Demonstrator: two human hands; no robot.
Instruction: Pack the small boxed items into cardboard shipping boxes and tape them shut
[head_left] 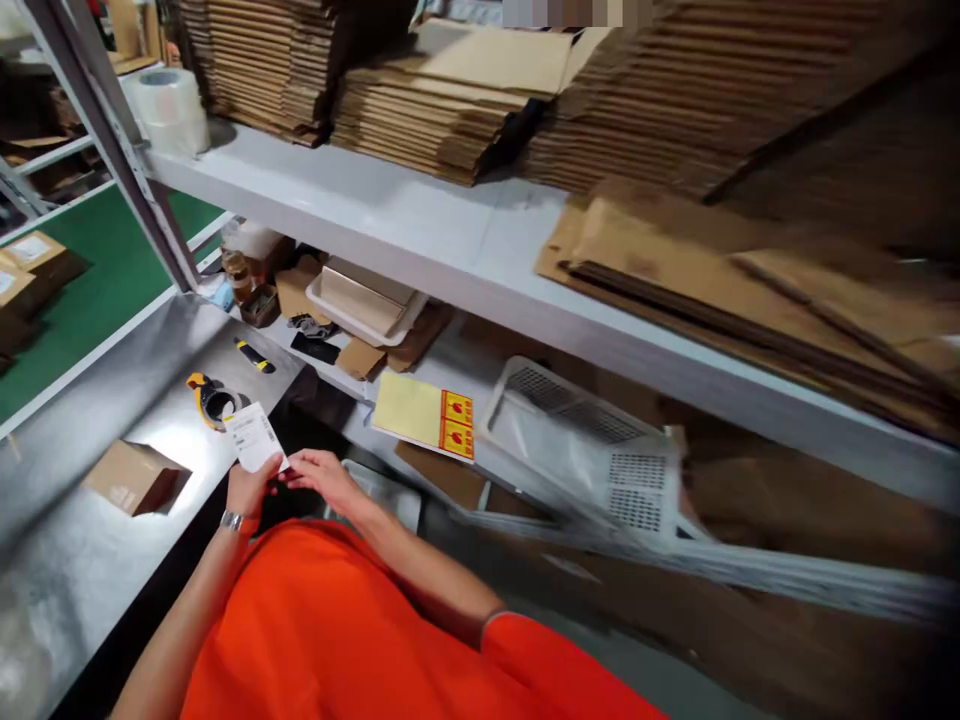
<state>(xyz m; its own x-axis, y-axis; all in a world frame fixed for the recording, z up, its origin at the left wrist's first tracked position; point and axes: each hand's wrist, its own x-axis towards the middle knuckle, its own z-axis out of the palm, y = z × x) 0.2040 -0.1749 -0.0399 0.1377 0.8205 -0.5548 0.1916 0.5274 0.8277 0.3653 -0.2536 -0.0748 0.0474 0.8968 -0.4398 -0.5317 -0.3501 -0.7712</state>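
A white printed label (253,438) is held in front of my body, over the edge of the metal table (169,365). My left hand (251,488) grips its lower edge, a watch on that wrist. With fingers pinched together, my right hand (321,474) is at the label's lower right corner. Just beyond the label lies a yellow and black tape dispenser (204,400). A yellow and black utility knife (255,356) rests farther back on the table. To the left sits a small brown cardboard box (133,478).
Overhead, a shelf (360,205) bears stacks of flattened cardboard (435,120) and rolls of clear tape (169,110). Below it are yellow and red fragile stickers (424,415) and a white plastic basket (577,440). Parcels (34,262) lie on a green conveyor belt (82,285) at left.
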